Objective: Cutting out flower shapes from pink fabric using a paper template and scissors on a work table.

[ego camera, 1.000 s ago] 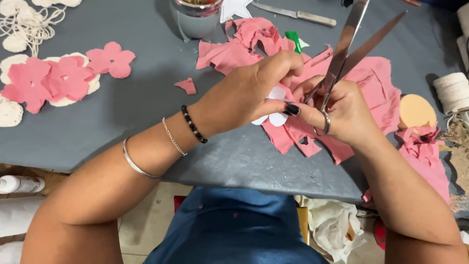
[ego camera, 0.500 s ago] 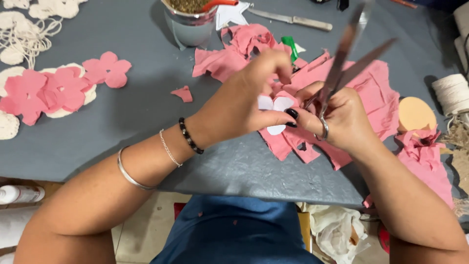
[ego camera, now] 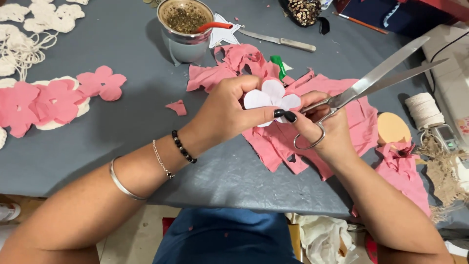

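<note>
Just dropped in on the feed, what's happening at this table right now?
A person is cutting flower shapes out of pink fabric. The left hand pinches a white flower template against pink cloth, and the right hand holds large scissors with the blades slightly apart, pointing up and away. Pink fabric scraps lie under the hands on the grey table, and finished pink flowers sit at the left. A metal cup stands behind.

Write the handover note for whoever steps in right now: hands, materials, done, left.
Left hand: pinches a white flower template against pink fabric.
Right hand: holds scissors, blades open, pointing up and away.
Pink fabric scraps lie under the hands on the grey table.
Done: cut pink flowers lie at far left.
Left: this flower appears not yet cut free.
</note>
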